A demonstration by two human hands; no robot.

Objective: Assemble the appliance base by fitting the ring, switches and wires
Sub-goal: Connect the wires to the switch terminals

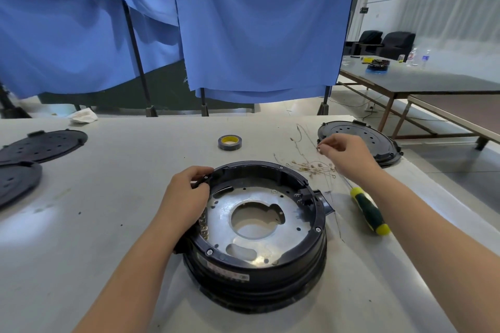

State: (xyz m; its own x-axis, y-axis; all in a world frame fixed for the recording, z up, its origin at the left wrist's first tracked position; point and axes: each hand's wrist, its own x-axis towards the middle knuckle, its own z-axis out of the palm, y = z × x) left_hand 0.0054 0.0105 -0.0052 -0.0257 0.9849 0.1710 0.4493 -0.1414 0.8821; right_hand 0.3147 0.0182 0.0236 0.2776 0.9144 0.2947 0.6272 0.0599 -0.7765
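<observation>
Rightward of the base [257, 224], steadied at its left rim by our left hand [186, 197], our right hand [343, 151] pinches a small wire end above the wires [311, 166] at right of centre.

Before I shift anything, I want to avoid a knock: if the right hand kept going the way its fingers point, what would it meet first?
The right hand points left and slightly away, pinching a small wire end. Loose wires lie just ahead; beyond them the tape roll. It is probably above both, though its height is unclear.

The round black plastic appliance base [257, 235] with its silver metal plate sits upright before me; thin tangled wires [311, 166] lie just beyond.
</observation>
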